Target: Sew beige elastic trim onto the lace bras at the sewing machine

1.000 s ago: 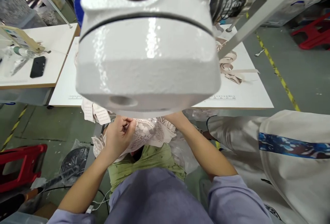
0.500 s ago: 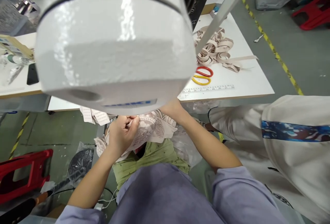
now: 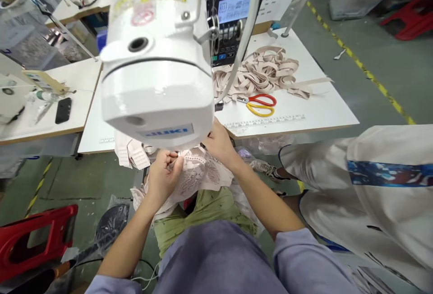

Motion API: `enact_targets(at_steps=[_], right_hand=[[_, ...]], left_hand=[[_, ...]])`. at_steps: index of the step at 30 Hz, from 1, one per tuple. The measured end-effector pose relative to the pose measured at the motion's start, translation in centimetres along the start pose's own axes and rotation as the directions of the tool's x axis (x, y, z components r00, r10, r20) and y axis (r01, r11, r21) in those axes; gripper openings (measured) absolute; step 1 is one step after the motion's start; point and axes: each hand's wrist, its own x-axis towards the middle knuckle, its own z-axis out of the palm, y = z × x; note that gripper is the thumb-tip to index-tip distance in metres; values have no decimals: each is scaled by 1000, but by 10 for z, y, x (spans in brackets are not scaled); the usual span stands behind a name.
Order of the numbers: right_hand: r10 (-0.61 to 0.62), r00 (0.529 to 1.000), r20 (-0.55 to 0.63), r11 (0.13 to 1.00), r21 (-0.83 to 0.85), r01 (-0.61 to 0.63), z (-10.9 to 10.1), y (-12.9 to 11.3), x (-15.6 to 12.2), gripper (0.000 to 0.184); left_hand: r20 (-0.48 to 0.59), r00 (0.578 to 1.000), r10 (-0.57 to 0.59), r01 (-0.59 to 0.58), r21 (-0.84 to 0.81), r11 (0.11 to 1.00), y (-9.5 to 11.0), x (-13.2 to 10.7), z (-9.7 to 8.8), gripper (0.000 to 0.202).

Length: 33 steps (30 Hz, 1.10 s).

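Observation:
A pale pink lace bra [image 3: 194, 174] hangs over the table's front edge and my lap, below the head of a white sewing machine [image 3: 158, 100]. My left hand [image 3: 165, 170] is closed, pinching the bra's upper edge between thumb and bent fingers. On the other side, my right hand [image 3: 219, 143] has its fingers curled at the bra's edge, close under the machine head. The machine head hides the needle area and part of the fabric between my hands.
Scissors [image 3: 260, 105] with red and yellow handles lie by a heap of beige straps [image 3: 264, 71]. A control screen [image 3: 233, 7] stands behind. At left are a phone [image 3: 63, 110] and a red stool [image 3: 40, 240]. Another person's light trousers [image 3: 389, 186] are close on my right.
My view has pulled back from the machine head, uncovering the screen, more straps and my right hand's fingers. Both hands stay at the bra, with little visible movement.

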Motion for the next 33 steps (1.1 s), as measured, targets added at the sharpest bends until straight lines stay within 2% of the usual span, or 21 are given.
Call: enact_targets(at_steps=[3, 5, 7, 10, 12, 14, 21, 29, 33], right_hand=[[169, 985, 17, 970, 176, -170, -5, -8, -25, 14], [301, 947, 111, 897, 305, -320, -13, -13, -47, 22], [378, 901, 213, 827, 360, -432, -20, -18, -67, 26], [412, 866, 283, 798, 347, -493, -28, -25, -86, 28], [412, 863, 293, 808, 320, -494, -29, -29, -92, 27], [403, 868, 291, 824, 296, -483, -30, -33, -96, 24], [365, 888, 281, 867, 245, -434, -31, -35, -103, 19], [361, 880, 308, 870, 227, -436, -25, -39, -107, 22], [369, 869, 331, 863, 224, -452, -23, -37, -108, 24]], left_hand=[[99, 995, -27, 31, -42, 999, 7, -11, -5, 17], [214, 977, -23, 43, -88, 995, 14, -22, -8, 19], [349, 937, -3, 65, -164, 984, 20, -32, -10, 20], [502, 864, 47, 127, -307, 943, 28, -42, -10, 22], [553, 831, 63, 176, -369, 913, 32, -45, -7, 25], [571, 818, 67, 207, -402, 892, 35, -47, -5, 26], [575, 817, 40, 255, -422, 870, 40, -50, -2, 24], [524, 851, 38, 206, -399, 894, 36, -53, 4, 29], [511, 859, 8, 245, -426, 871, 31, -55, 8, 27]])
